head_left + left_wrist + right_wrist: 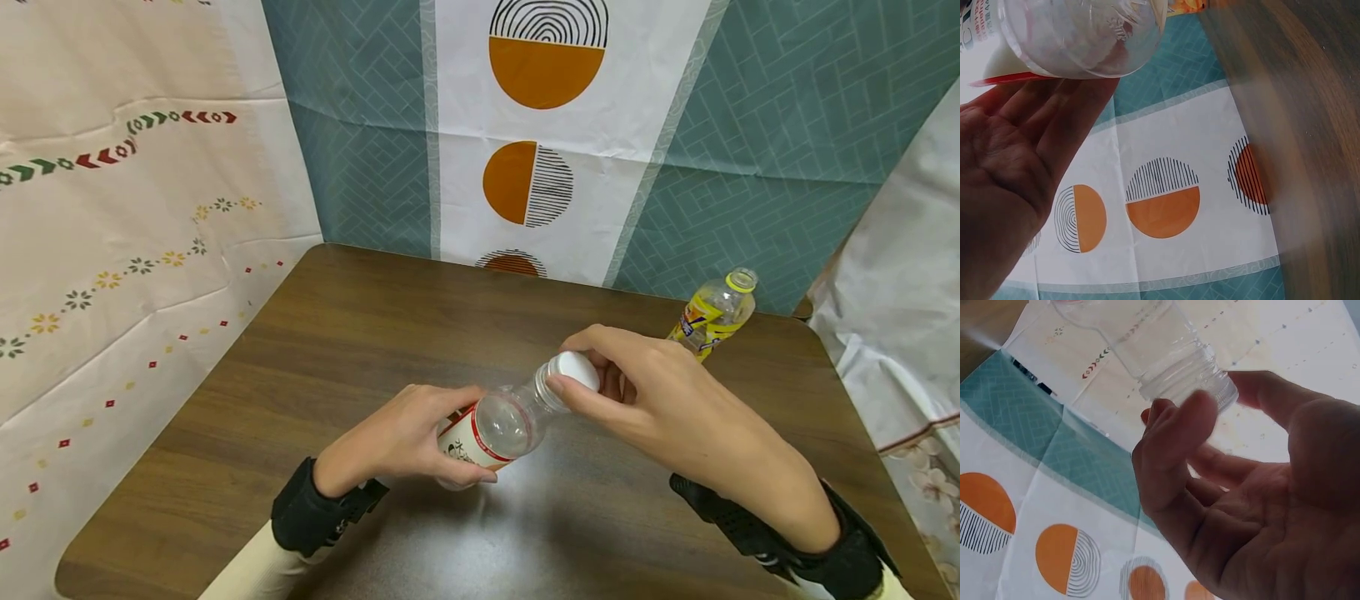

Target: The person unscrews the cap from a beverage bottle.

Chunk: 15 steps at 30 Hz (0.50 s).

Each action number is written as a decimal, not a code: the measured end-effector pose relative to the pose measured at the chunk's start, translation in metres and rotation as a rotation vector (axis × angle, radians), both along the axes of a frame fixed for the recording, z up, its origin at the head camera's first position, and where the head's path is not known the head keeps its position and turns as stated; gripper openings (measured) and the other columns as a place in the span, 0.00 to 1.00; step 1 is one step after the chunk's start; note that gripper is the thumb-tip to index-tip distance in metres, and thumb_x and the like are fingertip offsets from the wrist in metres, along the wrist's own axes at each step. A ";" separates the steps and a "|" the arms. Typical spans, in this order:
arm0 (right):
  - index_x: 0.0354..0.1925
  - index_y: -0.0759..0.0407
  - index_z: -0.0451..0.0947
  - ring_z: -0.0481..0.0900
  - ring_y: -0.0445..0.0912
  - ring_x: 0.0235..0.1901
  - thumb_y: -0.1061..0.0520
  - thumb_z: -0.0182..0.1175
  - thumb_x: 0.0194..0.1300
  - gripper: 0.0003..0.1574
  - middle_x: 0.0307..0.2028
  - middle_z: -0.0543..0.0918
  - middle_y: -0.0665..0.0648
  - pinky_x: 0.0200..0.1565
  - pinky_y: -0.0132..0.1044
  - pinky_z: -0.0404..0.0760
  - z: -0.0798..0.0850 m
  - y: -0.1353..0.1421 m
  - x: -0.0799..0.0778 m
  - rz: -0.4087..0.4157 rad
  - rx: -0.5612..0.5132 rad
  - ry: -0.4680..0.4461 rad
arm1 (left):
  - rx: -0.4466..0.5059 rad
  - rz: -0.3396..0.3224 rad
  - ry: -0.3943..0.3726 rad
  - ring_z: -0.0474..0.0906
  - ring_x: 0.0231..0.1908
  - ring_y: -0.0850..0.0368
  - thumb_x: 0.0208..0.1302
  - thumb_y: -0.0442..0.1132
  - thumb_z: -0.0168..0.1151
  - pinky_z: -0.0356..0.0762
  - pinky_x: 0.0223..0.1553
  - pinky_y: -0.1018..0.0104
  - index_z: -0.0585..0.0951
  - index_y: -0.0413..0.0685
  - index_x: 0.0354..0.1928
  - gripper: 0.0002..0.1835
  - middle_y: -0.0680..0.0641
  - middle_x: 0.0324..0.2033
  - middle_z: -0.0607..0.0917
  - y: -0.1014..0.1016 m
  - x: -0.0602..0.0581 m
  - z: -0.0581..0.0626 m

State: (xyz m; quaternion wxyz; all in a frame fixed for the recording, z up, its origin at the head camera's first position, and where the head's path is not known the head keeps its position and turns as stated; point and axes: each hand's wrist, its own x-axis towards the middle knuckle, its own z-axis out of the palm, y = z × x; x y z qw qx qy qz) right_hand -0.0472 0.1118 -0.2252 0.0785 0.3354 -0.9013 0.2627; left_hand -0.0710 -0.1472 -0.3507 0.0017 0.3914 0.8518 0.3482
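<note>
A clear plastic bottle (517,421) with a red-edged white label is held tilted over the table, its neck toward the right. My left hand (408,433) grips it round the labelled body, thumb on the near side. In the left wrist view, the bottle's base (1085,37) shows above the fingers. My right hand (660,392) pinches the white cap (577,371) at the bottle's mouth between thumb and fingers. The right wrist view shows the curled fingers (1179,431) around the capped end, with the clear neck (1172,362) above them.
A second clear bottle (716,312) with a yellow label stands uncapped at the back right of the brown wooden table (360,317), partly behind my right hand. Patterned cloths (367,125) hang along the back and sides.
</note>
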 end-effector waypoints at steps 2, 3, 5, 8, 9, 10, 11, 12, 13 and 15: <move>0.40 0.44 0.76 0.69 0.32 0.21 0.46 0.58 0.65 0.08 0.24 0.73 0.39 0.21 0.29 0.72 -0.001 0.003 0.000 0.036 -0.004 0.018 | -0.002 -0.002 0.005 0.74 0.27 0.70 0.44 0.63 0.69 0.79 0.23 0.68 0.75 0.61 0.48 0.30 0.66 0.31 0.80 0.001 0.000 0.000; 0.42 0.45 0.76 0.69 0.32 0.22 0.47 0.59 0.65 0.08 0.25 0.73 0.39 0.22 0.29 0.72 -0.001 0.004 -0.001 0.052 -0.005 0.028 | -0.002 -0.003 0.007 0.74 0.27 0.70 0.44 0.63 0.69 0.79 0.23 0.67 0.75 0.61 0.48 0.30 0.66 0.31 0.80 0.001 0.000 -0.001; 0.45 0.47 0.76 0.69 0.31 0.25 0.48 0.60 0.64 0.11 0.29 0.74 0.39 0.23 0.28 0.73 -0.002 0.006 -0.001 0.084 0.001 0.058 | -0.002 -0.005 0.008 0.74 0.27 0.70 0.43 0.63 0.69 0.79 0.23 0.67 0.75 0.61 0.48 0.30 0.66 0.31 0.80 0.001 0.000 -0.001; 0.52 0.48 0.75 0.70 0.31 0.29 0.50 0.60 0.64 0.18 0.36 0.75 0.40 0.26 0.28 0.74 -0.003 0.009 0.000 0.115 0.020 0.086 | -0.001 -0.009 0.003 0.75 0.28 0.69 0.43 0.63 0.69 0.79 0.23 0.66 0.75 0.61 0.48 0.30 0.66 0.31 0.80 0.002 -0.001 -0.003; 0.54 0.48 0.74 0.69 0.31 0.30 0.51 0.60 0.64 0.20 0.38 0.75 0.40 0.26 0.28 0.74 -0.003 0.010 0.000 0.122 0.030 0.091 | -0.001 -0.010 -0.002 0.75 0.27 0.69 0.43 0.63 0.69 0.79 0.23 0.67 0.75 0.61 0.48 0.30 0.66 0.31 0.80 0.002 -0.001 -0.003; 0.56 0.48 0.73 0.69 0.31 0.31 0.51 0.60 0.64 0.22 0.40 0.75 0.40 0.27 0.28 0.74 -0.003 0.011 0.001 0.127 0.037 0.089 | -0.002 -0.011 -0.002 0.75 0.27 0.69 0.43 0.63 0.69 0.79 0.23 0.68 0.75 0.61 0.48 0.30 0.66 0.31 0.80 0.002 -0.001 -0.004; 0.58 0.49 0.72 0.70 0.31 0.31 0.51 0.60 0.64 0.24 0.41 0.75 0.40 0.27 0.28 0.75 -0.004 0.012 0.002 0.130 0.043 0.084 | -0.004 -0.012 -0.001 0.75 0.27 0.69 0.43 0.63 0.69 0.79 0.23 0.69 0.75 0.61 0.48 0.30 0.66 0.30 0.80 0.002 -0.001 -0.004; 0.59 0.49 0.70 0.70 0.31 0.31 0.52 0.60 0.64 0.25 0.43 0.75 0.40 0.27 0.28 0.75 -0.004 0.013 0.002 0.133 0.044 0.076 | -0.004 -0.012 -0.001 0.75 0.27 0.69 0.43 0.63 0.69 0.78 0.23 0.69 0.75 0.61 0.48 0.30 0.66 0.30 0.80 0.002 -0.001 -0.004; 0.60 0.49 0.69 0.70 0.31 0.31 0.52 0.60 0.64 0.26 0.43 0.75 0.41 0.27 0.28 0.75 -0.004 0.014 0.002 0.136 0.045 0.069 | -0.005 -0.013 0.001 0.75 0.27 0.70 0.43 0.64 0.69 0.79 0.23 0.69 0.75 0.61 0.48 0.30 0.66 0.30 0.80 0.002 -0.001 -0.005; 0.60 0.50 0.68 0.71 0.31 0.30 0.53 0.61 0.63 0.27 0.44 0.75 0.41 0.27 0.28 0.75 -0.005 0.015 0.002 0.142 0.041 0.059 | -0.008 -0.012 0.002 0.74 0.27 0.70 0.43 0.64 0.69 0.78 0.22 0.69 0.75 0.61 0.47 0.30 0.66 0.30 0.80 0.003 -0.002 -0.005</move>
